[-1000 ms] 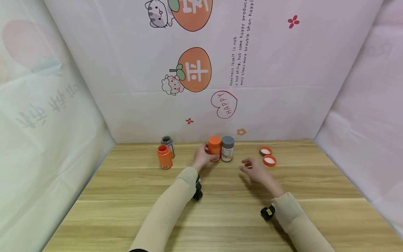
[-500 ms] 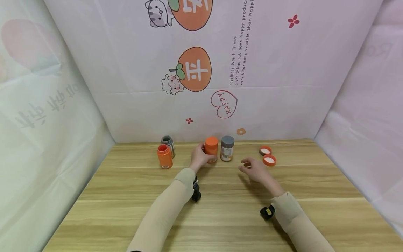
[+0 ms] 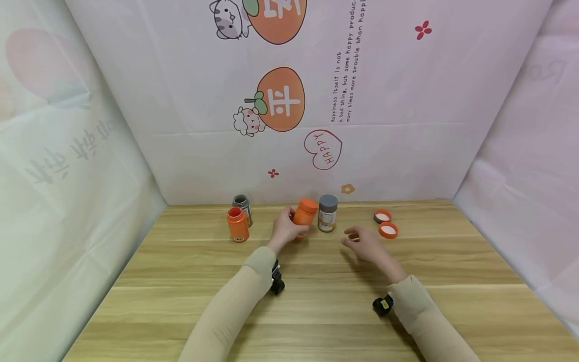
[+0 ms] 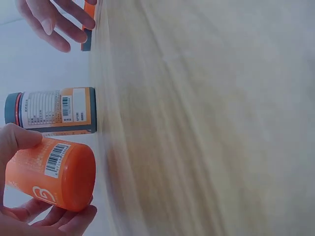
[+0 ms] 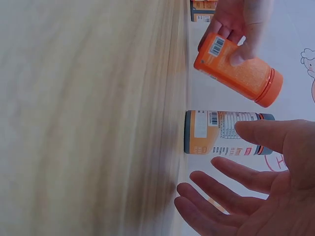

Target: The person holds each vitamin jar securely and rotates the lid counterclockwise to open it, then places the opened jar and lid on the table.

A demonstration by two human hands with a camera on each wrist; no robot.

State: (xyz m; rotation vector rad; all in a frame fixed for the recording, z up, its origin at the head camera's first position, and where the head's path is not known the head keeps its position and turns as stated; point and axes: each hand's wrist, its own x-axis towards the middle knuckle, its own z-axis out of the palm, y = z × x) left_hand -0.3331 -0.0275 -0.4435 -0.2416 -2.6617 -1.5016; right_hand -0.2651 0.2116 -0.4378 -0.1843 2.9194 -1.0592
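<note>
My left hand (image 3: 285, 229) grips an orange bottle (image 3: 305, 213) with its orange cap on; thumb and fingers wrap its sides. The bottle tilts, its cap leaning right, and the left wrist view shows its base (image 4: 81, 177) lifted off the table. Just right of it a grey-capped bottle (image 3: 327, 213) with a printed label stands upright, apart from both hands. My right hand (image 3: 365, 244) hovers over the table to the right of that bottle, fingers relaxed and holding nothing. In the right wrist view the fingers (image 5: 221, 191) spread in front of the grey-capped bottle.
To the left stand an uncapped orange bottle (image 3: 238, 225) and, behind it, an uncapped grey bottle (image 3: 242, 202). A grey-and-orange cap (image 3: 382, 216) and an orange cap (image 3: 388, 231) lie inside-up at the right. A printed white cloth (image 3: 203, 166) rises behind the wooden table (image 3: 325, 311).
My left hand has drawn the orange bottle left, away from the grey-capped one, then lifted and tipped it. The right hand has hardly moved.
</note>
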